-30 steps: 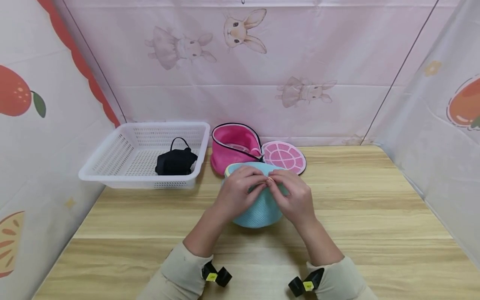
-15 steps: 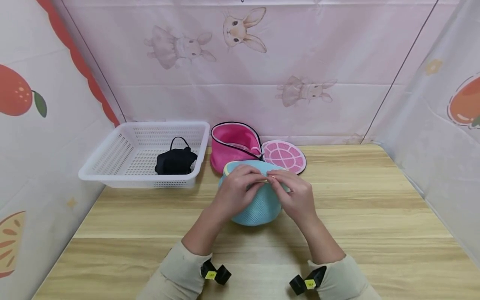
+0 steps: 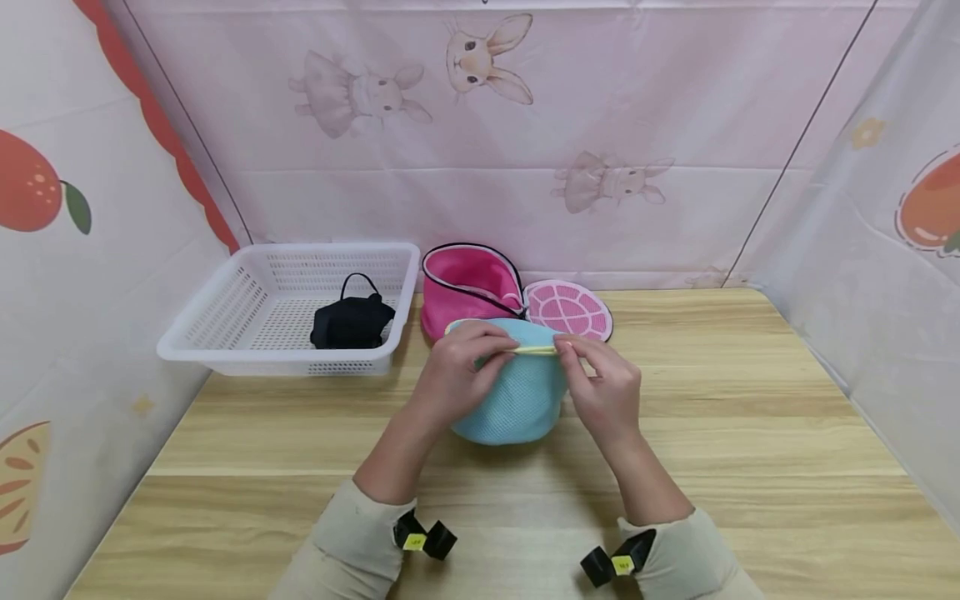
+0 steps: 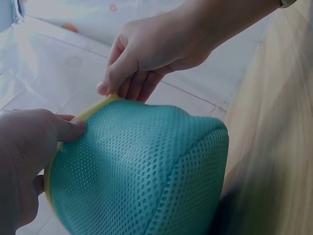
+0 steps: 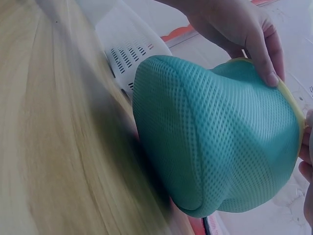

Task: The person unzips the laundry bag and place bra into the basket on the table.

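A turquoise mesh laundry bag [image 3: 513, 400] with yellow zipper trim [image 3: 536, 351] is between the hands, its base tilted toward me close over the table. My left hand [image 3: 459, 375] pinches the trim, thumb on the near side, as the left wrist view shows with the mesh bag [image 4: 142, 161] below. At the trim's right part, my right hand [image 3: 606, 387] pinches the edge between thumb and forefinger; a small zipper pull there is mostly hidden by the fingertips. In the right wrist view the bag [image 5: 215, 137] bulges, with its rounded base toward the tabletop.
A white perforated basket [image 3: 202, 354] stands at the back left, holding a black pouch [image 3: 352, 322] with a strap loop. Behind the turquoise bag sits an open pink mesh bag [image 3: 442, 304], its round pink lid [image 3: 577, 310] flat on the wooden table [image 3: 750, 433].
The hands were together at the trim; my left has drawn leftward and my right rightward, baring a stretch of yellow trim between them. The bag has shifted slightly up and left.
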The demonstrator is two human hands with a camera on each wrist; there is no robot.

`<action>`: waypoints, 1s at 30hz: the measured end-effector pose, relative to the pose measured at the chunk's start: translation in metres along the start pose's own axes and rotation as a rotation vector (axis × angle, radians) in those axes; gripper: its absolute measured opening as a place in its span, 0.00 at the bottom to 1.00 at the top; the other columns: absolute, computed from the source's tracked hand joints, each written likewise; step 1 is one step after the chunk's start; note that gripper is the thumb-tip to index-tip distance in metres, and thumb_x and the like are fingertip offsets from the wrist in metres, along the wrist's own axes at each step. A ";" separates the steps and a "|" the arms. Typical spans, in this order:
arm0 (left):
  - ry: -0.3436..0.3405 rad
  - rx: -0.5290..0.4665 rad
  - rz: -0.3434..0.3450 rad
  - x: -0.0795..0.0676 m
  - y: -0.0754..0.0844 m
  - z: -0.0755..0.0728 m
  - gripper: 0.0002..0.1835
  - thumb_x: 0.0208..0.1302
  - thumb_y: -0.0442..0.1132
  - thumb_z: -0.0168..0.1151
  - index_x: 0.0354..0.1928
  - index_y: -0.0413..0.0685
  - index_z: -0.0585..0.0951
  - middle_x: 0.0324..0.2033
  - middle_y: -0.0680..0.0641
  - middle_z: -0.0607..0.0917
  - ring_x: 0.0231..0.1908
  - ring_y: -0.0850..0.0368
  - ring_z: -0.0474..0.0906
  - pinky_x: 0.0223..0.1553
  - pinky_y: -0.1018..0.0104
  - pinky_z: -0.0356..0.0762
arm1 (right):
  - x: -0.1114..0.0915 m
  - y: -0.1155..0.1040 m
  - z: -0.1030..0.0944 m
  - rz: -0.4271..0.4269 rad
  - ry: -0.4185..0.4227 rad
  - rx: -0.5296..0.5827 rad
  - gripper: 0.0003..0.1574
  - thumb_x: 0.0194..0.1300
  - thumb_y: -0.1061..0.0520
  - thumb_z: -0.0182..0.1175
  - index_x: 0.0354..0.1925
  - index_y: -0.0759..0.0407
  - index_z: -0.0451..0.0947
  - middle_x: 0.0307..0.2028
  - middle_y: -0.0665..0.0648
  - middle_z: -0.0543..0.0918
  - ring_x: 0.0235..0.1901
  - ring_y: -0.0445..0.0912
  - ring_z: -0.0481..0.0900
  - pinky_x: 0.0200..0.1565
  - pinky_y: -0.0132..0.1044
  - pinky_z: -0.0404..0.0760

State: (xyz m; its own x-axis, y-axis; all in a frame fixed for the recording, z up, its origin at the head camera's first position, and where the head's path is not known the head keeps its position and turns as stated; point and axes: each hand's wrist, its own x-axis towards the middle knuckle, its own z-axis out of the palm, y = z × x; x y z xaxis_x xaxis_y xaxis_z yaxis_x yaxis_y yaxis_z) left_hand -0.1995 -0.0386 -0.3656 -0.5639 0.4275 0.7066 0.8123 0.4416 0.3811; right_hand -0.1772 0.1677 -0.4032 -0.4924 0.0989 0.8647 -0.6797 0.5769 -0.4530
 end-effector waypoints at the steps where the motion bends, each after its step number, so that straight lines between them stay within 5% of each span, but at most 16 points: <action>1: 0.006 -0.006 -0.001 0.000 -0.001 -0.001 0.10 0.56 0.34 0.72 0.42 0.43 0.88 0.40 0.48 0.87 0.45 0.57 0.82 0.53 0.68 0.80 | 0.000 0.000 0.000 0.002 0.006 -0.004 0.07 0.58 0.67 0.69 0.37 0.68 0.86 0.36 0.61 0.89 0.37 0.52 0.88 0.47 0.23 0.80; 15: 0.091 -0.040 0.008 0.000 -0.013 -0.007 0.08 0.55 0.30 0.72 0.39 0.41 0.88 0.38 0.46 0.88 0.44 0.54 0.83 0.49 0.66 0.80 | 0.004 0.002 -0.005 -0.004 0.052 -0.019 0.06 0.58 0.67 0.69 0.36 0.67 0.86 0.36 0.60 0.89 0.37 0.51 0.88 0.45 0.22 0.80; 23: 0.017 -0.038 -0.026 -0.001 -0.007 -0.006 0.12 0.54 0.35 0.75 0.41 0.42 0.88 0.41 0.46 0.87 0.47 0.54 0.81 0.51 0.66 0.80 | 0.002 0.001 -0.003 -0.063 0.014 -0.009 0.06 0.57 0.69 0.69 0.36 0.67 0.86 0.36 0.60 0.88 0.38 0.51 0.87 0.49 0.25 0.80; 30: -0.042 -0.016 0.016 0.001 0.003 0.002 0.14 0.55 0.39 0.75 0.43 0.43 0.88 0.43 0.47 0.87 0.49 0.55 0.81 0.55 0.66 0.78 | 0.000 -0.003 0.000 -0.105 -0.024 0.027 0.10 0.54 0.71 0.69 0.37 0.66 0.86 0.36 0.59 0.88 0.37 0.49 0.86 0.47 0.24 0.81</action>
State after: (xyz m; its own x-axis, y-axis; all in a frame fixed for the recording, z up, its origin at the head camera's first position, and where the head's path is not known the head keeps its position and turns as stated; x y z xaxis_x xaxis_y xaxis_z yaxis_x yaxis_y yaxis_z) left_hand -0.1975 -0.0351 -0.3651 -0.5563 0.4670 0.6873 0.8233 0.4217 0.3799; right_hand -0.1756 0.1657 -0.4019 -0.4301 0.0194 0.9026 -0.7423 0.5614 -0.3658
